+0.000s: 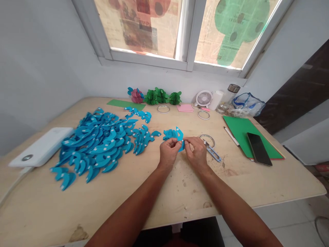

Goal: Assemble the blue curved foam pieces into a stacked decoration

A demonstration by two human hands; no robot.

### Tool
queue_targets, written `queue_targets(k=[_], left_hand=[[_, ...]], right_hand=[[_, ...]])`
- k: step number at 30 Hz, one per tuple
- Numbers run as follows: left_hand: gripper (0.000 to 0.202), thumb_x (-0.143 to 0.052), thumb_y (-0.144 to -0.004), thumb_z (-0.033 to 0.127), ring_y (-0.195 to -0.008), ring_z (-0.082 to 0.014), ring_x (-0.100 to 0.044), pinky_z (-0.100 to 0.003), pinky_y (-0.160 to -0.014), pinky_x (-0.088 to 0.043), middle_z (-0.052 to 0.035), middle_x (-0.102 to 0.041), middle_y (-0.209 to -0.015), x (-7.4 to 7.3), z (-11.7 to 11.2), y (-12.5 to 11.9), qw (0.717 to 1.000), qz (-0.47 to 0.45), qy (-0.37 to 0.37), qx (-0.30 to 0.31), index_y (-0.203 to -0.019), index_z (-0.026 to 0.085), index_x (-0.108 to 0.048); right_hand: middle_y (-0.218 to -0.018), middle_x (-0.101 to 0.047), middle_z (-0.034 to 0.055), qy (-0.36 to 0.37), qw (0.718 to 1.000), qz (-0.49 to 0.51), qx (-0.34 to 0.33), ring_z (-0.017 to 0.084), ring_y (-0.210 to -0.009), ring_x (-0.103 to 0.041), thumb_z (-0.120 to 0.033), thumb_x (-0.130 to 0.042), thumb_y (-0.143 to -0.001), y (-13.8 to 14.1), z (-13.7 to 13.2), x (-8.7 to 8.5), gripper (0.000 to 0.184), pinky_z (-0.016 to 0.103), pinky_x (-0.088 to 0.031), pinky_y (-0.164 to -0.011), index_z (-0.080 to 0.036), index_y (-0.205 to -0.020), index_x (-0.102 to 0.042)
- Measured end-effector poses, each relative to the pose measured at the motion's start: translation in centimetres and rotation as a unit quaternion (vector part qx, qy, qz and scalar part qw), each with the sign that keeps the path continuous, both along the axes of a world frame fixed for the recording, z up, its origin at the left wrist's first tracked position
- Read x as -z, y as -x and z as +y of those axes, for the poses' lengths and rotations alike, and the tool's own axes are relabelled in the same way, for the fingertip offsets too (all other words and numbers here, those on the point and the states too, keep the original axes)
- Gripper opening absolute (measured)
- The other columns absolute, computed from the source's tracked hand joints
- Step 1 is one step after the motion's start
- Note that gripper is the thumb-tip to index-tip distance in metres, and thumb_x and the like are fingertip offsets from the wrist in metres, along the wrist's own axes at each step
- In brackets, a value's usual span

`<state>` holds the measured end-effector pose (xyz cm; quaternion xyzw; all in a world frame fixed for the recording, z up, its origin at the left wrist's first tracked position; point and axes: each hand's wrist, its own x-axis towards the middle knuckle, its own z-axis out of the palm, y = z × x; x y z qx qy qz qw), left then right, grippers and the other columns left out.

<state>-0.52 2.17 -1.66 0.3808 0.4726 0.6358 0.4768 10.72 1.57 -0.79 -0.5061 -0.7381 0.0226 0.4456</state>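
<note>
Both hands meet over the middle of the wooden table (pixel 144 192). My left hand (pixel 168 151) pinches a blue paper piece (pixel 181 146) from its left side. From the right, the fingertips of my right hand (pixel 196 151) close on the same piece. Just beyond my fingers, a pleated blue paper strip (pixel 170 134) extends to the left; whether it joins the held piece I cannot tell. A big heap of blue paper pieces (pixel 102 137) with small white squares on them lies to the left. A smaller blue cluster (pixel 141 139) sits between heap and hands.
Right of my hands lie a blue-handled craft knife (pixel 214 153) and a tape roll (pixel 208 139). Farther right are a pen (pixel 231 136), green sheets (pixel 241 128) and a phone (pixel 259 149). Folded green paper figures (pixel 161 96) and a fan (pixel 204 98) stand by the wall. A power bank (pixel 43 145) lies left.
</note>
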Motion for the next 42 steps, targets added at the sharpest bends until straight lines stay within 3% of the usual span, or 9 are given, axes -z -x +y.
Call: queue_targets(k=[4, 7, 10, 16, 23, 27, 33, 37, 42], left_hand=[[0.011, -0.069, -0.057, 0.022, -0.055, -0.0099, -0.052, -0.020, -0.055, -0.043, 0.0034, -0.058, -0.056, -0.4, -0.2, 0.0, 1.000, -0.010, 0.013, -0.008, -0.060, 0.014, -0.061], [0.011, -0.068, -0.058, 0.024, -0.057, -0.0106, -0.053, -0.021, -0.056, -0.043, 0.0024, -0.060, -0.057, -0.7, -0.3, -0.1, 1.000, -0.006, 0.014, 0.008, -0.060, 0.015, -0.063], [0.012, -0.069, -0.058, 0.026, -0.058, -0.0115, -0.054, -0.021, -0.057, -0.044, 0.0010, -0.062, -0.059, -0.7, -0.4, 0.0, 1.000, 0.007, 0.012, 0.018, -0.059, 0.015, -0.064], [0.013, -0.071, -0.056, 0.025, -0.057, -0.0111, -0.054, -0.021, -0.056, -0.044, 0.0003, -0.063, -0.060, -0.3, -0.3, 0.0, 0.999, 0.008, 0.024, 0.040, -0.059, 0.014, -0.064], [0.016, -0.068, -0.061, 0.029, -0.052, -0.0110, -0.054, -0.020, -0.047, -0.040, -0.0027, -0.065, -0.062, -0.2, -0.2, 0.1, 0.992, 0.046, 0.043, 0.113, -0.064, 0.014, -0.068], [0.015, -0.067, -0.062, 0.028, -0.050, -0.0108, -0.053, -0.020, -0.044, -0.036, -0.0025, -0.063, -0.058, -0.2, -0.3, 0.1, 0.991, 0.056, 0.048, 0.113, -0.061, 0.013, -0.066], [0.017, -0.066, -0.063, 0.029, -0.044, -0.0101, -0.052, -0.019, -0.040, -0.032, -0.0020, -0.060, -0.051, -0.2, -0.3, 0.1, 0.993, 0.019, 0.074, 0.085, -0.065, 0.013, -0.064], [0.017, -0.066, -0.063, 0.030, -0.041, -0.0096, -0.050, -0.019, -0.038, -0.031, -0.0015, -0.059, -0.049, -0.1, -0.3, -0.1, 0.994, 0.020, 0.073, 0.082, -0.067, 0.013, -0.064], [0.015, -0.065, -0.063, 0.029, -0.042, -0.0102, -0.052, -0.019, -0.039, -0.033, -0.0011, -0.059, -0.049, -0.3, -0.5, -0.1, 0.994, 0.027, 0.070, 0.078, -0.064, 0.014, -0.063]], right_hand=[[-0.089, -0.070, 0.0074, 0.017, 0.999, 0.037, 0.016, 0.020, -0.084, -0.061, -0.021, -0.047, -0.083, -0.4, 0.2, -0.1, 0.022, 0.033, -0.045, -0.078, -0.017, -0.093, -0.066], [-0.087, -0.070, 0.0068, 0.042, 0.995, 0.086, -0.015, 0.019, -0.082, -0.061, -0.022, -0.046, -0.083, -0.5, 0.2, -0.5, 0.022, 0.032, -0.046, -0.076, -0.018, -0.089, -0.067], [-0.080, -0.070, 0.0054, 0.086, 0.987, 0.127, -0.050, 0.017, -0.076, -0.060, -0.025, -0.048, -0.082, -0.4, 0.2, -0.7, 0.021, 0.029, -0.046, -0.070, -0.018, -0.080, -0.068], [-0.065, -0.064, 0.0016, 0.169, 0.963, 0.203, -0.054, 0.013, -0.059, -0.055, -0.029, -0.052, -0.076, -0.6, 0.7, -0.2, 0.018, 0.024, -0.044, -0.058, -0.016, -0.071, -0.064], [-0.061, -0.061, -0.0005, 0.178, 0.960, 0.212, -0.037, 0.012, -0.056, -0.053, -0.029, -0.052, -0.075, -0.7, 1.0, -0.1, 0.017, 0.023, -0.043, -0.056, -0.016, -0.067, -0.060], [-0.066, -0.065, 0.0017, 0.181, 0.958, 0.219, -0.049, 0.014, -0.063, -0.058, -0.032, -0.049, -0.078, -1.3, 1.4, -0.1, 0.023, 0.024, -0.045, -0.060, -0.016, -0.072, -0.064], [-0.078, -0.069, 0.0063, 0.149, 0.950, 0.262, 0.078, 0.017, -0.067, -0.061, -0.033, -0.049, -0.076, -4.5, 3.2, 0.0, 0.027, 0.027, -0.046, -0.062, -0.015, -0.085, -0.066], [-0.080, -0.069, 0.0061, 0.146, 0.965, 0.178, 0.126, 0.017, -0.068, -0.060, -0.029, -0.049, -0.075, -6.7, 3.7, -0.1, 0.025, 0.029, -0.046, -0.065, -0.016, -0.087, -0.067], [-0.077, -0.069, 0.0025, 0.214, 0.966, -0.057, 0.133, 0.017, -0.070, -0.060, -0.021, -0.050, -0.075, -8.0, 3.0, -0.9, 0.021, 0.027, -0.041, -0.062, -0.023, -0.084, -0.069]])
